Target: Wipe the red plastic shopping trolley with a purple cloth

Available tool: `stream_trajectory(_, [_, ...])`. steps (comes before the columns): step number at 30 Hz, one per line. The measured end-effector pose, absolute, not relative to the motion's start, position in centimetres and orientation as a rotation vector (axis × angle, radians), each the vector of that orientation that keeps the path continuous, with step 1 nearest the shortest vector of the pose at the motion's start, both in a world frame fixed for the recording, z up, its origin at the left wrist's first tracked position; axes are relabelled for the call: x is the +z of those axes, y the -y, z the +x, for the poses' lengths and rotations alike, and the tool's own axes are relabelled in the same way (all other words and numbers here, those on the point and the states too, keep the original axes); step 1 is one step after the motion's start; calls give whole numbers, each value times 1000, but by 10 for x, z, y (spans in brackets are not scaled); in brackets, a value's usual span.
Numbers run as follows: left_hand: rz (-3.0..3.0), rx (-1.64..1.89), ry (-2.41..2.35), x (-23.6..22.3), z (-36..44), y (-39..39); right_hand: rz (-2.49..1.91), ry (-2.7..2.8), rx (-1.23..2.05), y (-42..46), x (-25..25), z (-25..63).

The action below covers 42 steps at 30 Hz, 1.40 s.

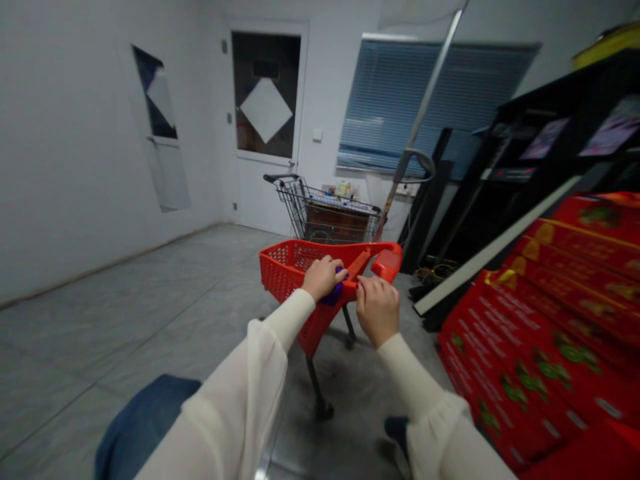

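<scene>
A small red plastic shopping cart (pixel 281 265) with perforated basket walls and dark legs on casters stands in front of me. My left hand (pixel 323 278) is closed at the near edge of its basket, on a small purple object (pixel 334 295) whose kind I cannot make out. Just to the right, my right hand (pixel 379 308) grips the red rim of the cart by its handle end, fingers curled. The red handle (pixel 387 264) rises beyond that hand. My palms and part of the purple object are hidden.
Behind it stands a metal wire shopping cart (pixel 290 200) carrying a brown box (pixel 335 223). Stacked red printed cartons (pixel 530 347) line the right, near leaning boards (pixel 495 250) and a dark shelf (pixel 545 143). A white door (pixel 263 183) is at the back; grey floor (pixel 150 300) lies left.
</scene>
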<state>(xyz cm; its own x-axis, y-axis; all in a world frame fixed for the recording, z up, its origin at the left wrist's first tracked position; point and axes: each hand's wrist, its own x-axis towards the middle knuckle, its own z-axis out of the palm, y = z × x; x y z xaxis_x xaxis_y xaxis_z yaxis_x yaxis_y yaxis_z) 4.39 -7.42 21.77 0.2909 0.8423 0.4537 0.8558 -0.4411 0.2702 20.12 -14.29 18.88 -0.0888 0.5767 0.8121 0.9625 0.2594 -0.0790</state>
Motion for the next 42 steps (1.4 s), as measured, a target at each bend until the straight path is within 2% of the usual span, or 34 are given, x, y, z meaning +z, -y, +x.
stream_trajectory(7, [-2404, -741, 1880, 222, 16, 60, -1292, 1728, -480, 116, 183, 217])
stream_trajectory(13, [-2572, -882, 1500, 236, 43, 86, -1274, 1701, -434, 114, 173, 200])
stream_trajectory(16, [-2557, -881, 1549, 235, 36, 83, -1257, 1734, -415, 116, 174, 203])
stream_trajectory(21, [-2437, -816, 1806, 233, 20, 72, -1250, 1655, -455, 117, 167, 193])
stream_trajectory(28, [-2643, -818, 1511, 247, 19, 85, -1386, 1688, -482, 127, 172, 176])
stream_trajectory(37, [-2388, -753, 1864, 242, 0, 71, -1431, 1721, -601, 84, 181, 219])
stream_trajectory(42, [-2408, -774, 1727, 252, 30, 104, -1415, 1632, -550, 87, 173, 203])
